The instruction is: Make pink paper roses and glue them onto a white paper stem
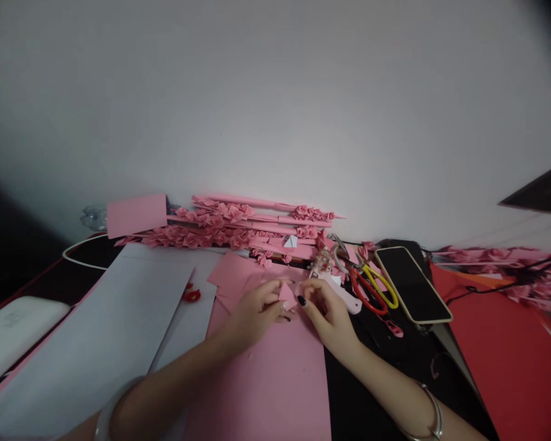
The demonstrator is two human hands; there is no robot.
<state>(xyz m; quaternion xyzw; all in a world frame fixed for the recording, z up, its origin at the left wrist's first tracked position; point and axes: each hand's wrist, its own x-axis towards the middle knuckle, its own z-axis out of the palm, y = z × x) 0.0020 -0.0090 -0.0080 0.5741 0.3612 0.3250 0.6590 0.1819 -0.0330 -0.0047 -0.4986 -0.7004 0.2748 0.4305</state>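
Observation:
Between my two hands is a small folded piece of pink paper (287,295), roughly triangular. My left hand (256,307) pinches it, thumb in front and fingers behind. At its right corner my right hand (327,309) is closed, thumb and fingertips together against the paper's edge. Both hands are over a large pink sheet (266,380). Smaller pink paper pieces (232,271) lie just beyond my left hand. Close to my right hand lies a pale pink utility knife (349,299), partly covered by that hand.
Pink paper flower stems (211,233) are piled along the wall. To the right lie scissors with red and yellow handles (371,288), a phone (413,285) and red sheets (500,343). White sheets (119,324) and a white box-like object (22,327) occupy the left.

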